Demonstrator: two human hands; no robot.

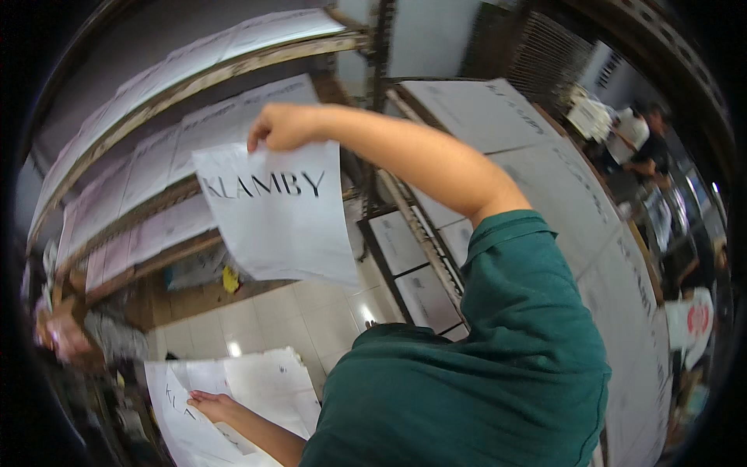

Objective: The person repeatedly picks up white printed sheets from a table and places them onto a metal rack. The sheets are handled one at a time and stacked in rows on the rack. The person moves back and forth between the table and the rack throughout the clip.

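Note:
My right hand (282,127) is raised toward the shelves, its fingers pinching the top edge of a white sheet (284,237) printed with dark letters. That sheet hangs down and curls slightly at its lower edge. Low on the left, my left hand (208,405) has its fingers closed at the edge of another white printed sheet (173,395). Beneath and beside it lie more white sheets (268,380), with uneven right edges. My left forearm covers part of them.
A tiered rack (198,84) at the left carries rows of printed white sheets (226,117). More large sheets cover a long surface (510,117) on my right. Tiled floor (307,315) shows between them. Beyond, at the far right, are people (634,136) and a white bag (689,321) with a red mark.

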